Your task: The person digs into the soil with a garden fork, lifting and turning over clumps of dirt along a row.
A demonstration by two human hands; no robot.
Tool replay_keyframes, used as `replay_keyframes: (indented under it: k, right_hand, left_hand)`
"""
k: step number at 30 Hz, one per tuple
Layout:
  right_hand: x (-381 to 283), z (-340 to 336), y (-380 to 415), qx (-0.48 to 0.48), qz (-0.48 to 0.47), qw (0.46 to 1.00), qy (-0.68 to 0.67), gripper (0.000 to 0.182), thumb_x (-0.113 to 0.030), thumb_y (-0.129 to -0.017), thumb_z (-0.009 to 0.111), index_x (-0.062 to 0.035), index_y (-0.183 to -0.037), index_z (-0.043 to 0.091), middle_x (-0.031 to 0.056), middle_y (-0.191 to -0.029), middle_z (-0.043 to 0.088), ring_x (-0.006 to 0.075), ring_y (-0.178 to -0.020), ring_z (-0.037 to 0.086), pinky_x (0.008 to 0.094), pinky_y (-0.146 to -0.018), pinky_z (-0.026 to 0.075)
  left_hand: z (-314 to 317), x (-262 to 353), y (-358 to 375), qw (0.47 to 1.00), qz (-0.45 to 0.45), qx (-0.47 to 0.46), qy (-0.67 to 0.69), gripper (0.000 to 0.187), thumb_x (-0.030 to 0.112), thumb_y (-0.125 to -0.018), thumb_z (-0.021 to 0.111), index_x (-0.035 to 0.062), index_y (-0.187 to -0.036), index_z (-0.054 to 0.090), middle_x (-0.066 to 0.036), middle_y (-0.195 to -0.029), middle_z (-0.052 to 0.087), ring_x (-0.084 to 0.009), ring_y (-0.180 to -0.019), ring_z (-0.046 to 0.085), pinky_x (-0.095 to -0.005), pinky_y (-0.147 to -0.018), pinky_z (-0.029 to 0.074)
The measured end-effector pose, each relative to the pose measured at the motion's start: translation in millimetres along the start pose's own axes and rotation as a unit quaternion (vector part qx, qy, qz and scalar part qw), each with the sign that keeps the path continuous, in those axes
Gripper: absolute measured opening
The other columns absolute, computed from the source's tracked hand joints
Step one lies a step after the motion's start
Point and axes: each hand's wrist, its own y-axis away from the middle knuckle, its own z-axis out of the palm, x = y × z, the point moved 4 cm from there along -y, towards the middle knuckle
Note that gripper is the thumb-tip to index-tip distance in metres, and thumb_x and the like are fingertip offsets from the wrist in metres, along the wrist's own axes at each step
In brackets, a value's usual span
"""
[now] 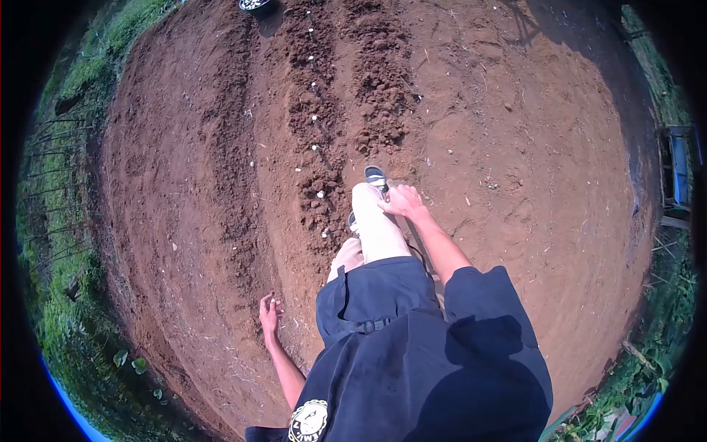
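My left hand (270, 315) hangs low on the left over bare soil, its fingers loosely bent and apart, with nothing visible in it. My right hand (403, 200) rests on the knee of my light trousers (381, 225), fingers spread over the cloth. Ahead of my feet runs a row of loosened soil (309, 132). Small whitish pieces lie along it at intervals, among them a near one (325, 233) and another (320, 194) just beyond. Their exact kind is too small to tell. A dark shoe (375, 177) stands beside the row.
A dark basin (255, 4) with whitish pieces inside sits at the far end, cut by the frame edge. A second strip of clods (379, 81) runs parallel on the right. Grass (62, 295) borders the plot at left. A blue object (679, 169) stands at far right.
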Motion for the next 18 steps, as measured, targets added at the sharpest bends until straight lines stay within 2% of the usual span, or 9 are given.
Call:
replay_keyframes:
  k: [2, 5, 8, 10, 11, 12, 14, 15, 18]
  right_hand:
    - [3, 5, -3, -0.006, 0.019, 1.000, -0.022, 0.043, -0.044, -0.067, 0.056, -0.0065, -0.084, 0.069, 0.0220, -0.085, 0.064, 0.0316, -0.082, 0.063, 0.0394, -0.077, 0.048]
    - [0, 5, 0, 0.001, 0.030, 0.999, -0.021, 0.047, -0.045, -0.068, 0.055, -0.0031, -0.085, 0.068, 0.0211, -0.087, 0.064, 0.0308, -0.086, 0.062, 0.0386, -0.079, 0.047]
    - [-5, 20, 16, 0.023, 0.046, 0.999, -0.006, 0.049, -0.044, -0.069, 0.054, 0.0004, -0.085, 0.067, 0.0214, -0.089, 0.063, 0.0302, -0.087, 0.062, 0.0375, -0.079, 0.047]
    - [-3, 43, 29, 0.080, 0.035, 0.996, -0.010, 0.040, -0.042, -0.068, 0.056, -0.0047, -0.075, 0.069, 0.0211, -0.074, 0.064, 0.0314, -0.074, 0.064, 0.0390, -0.071, 0.050]
    - [-1, 53, 37, 0.119, 0.021, 0.992, -0.028, 0.040, -0.041, -0.068, 0.055, -0.0030, -0.071, 0.068, 0.0210, -0.071, 0.063, 0.0317, -0.069, 0.064, 0.0398, -0.068, 0.050]
    - [0, 60, 44, 0.116, 0.028, 0.992, -0.033, 0.040, -0.041, -0.068, 0.055, -0.0030, -0.071, 0.068, 0.0210, -0.071, 0.063, 0.0317, -0.069, 0.064, 0.0398, -0.068, 0.050]
    - [-1, 76, 55, 0.111, 0.023, 0.993, -0.043, 0.040, -0.041, -0.068, 0.055, -0.0029, -0.071, 0.068, 0.0212, -0.070, 0.063, 0.0318, -0.068, 0.064, 0.0401, -0.066, 0.050]
    - [-1, 85, 61, 0.140, 0.015, 0.989, -0.034, 0.039, -0.040, -0.068, 0.055, -0.0041, -0.071, 0.068, 0.0207, -0.068, 0.062, 0.0319, -0.067, 0.063, 0.0397, -0.065, 0.051]
    - [-1, 123, 91, 0.149, 0.029, 0.985, -0.078, 0.038, -0.039, -0.068, 0.054, -0.0037, -0.071, 0.067, 0.0203, -0.068, 0.062, 0.0320, -0.067, 0.063, 0.0396, -0.064, 0.051]
  left_hand:
    - [-3, -25, 8, 1.000, -0.004, -0.002, -0.025, 0.030, 0.022, -0.091, 0.046, 0.0115, -0.119, 0.044, -0.008, -0.090, 0.062, -0.0134, -0.061, 0.059, -0.0264, -0.051, 0.046]
    - [0, -64, 10, 0.997, -0.046, -0.059, -0.023, 0.029, 0.021, -0.091, 0.046, 0.0122, -0.119, 0.043, -0.008, -0.091, 0.061, -0.0172, -0.061, 0.061, -0.0282, -0.050, 0.046]
    - [6, -64, 29, 0.996, -0.067, -0.059, -0.006, 0.028, 0.022, -0.091, 0.046, 0.0126, -0.118, 0.044, -0.007, -0.089, 0.061, -0.0173, -0.061, 0.061, -0.0293, -0.050, 0.047]
    - [7, -73, 32, 0.995, -0.078, -0.068, -0.002, 0.028, 0.022, -0.091, 0.046, 0.0127, -0.118, 0.044, -0.007, -0.090, 0.061, -0.0177, -0.063, 0.062, -0.0301, -0.051, 0.048]
    - [10, -77, 32, 0.993, -0.088, -0.076, 0.011, 0.028, 0.022, -0.091, 0.046, 0.0127, -0.118, 0.044, -0.007, -0.090, 0.061, -0.0181, -0.064, 0.062, -0.0310, -0.051, 0.049]
    - [11, -78, 34, 0.993, -0.092, -0.080, 0.003, 0.028, 0.022, -0.091, 0.046, 0.0127, -0.118, 0.044, -0.007, -0.090, 0.061, -0.0181, -0.064, 0.062, -0.0310, -0.051, 0.049]
    - [12, -78, 35, 0.990, -0.062, -0.119, -0.048, 0.029, 0.022, -0.091, 0.046, 0.0121, -0.118, 0.043, -0.008, -0.092, 0.062, -0.0199, -0.068, 0.063, -0.0322, -0.053, 0.050]
    - [10, -86, 31, 0.989, -0.059, -0.128, -0.047, 0.030, 0.022, -0.091, 0.046, 0.0117, -0.119, 0.043, -0.009, -0.093, 0.062, -0.0218, -0.070, 0.063, -0.0332, -0.053, 0.050]
    - [9, -71, 39, 0.985, -0.023, -0.115, -0.124, 0.029, 0.021, -0.091, 0.045, 0.0098, -0.118, 0.045, -0.010, -0.091, 0.063, -0.0202, -0.070, 0.063, -0.0305, -0.056, 0.050]
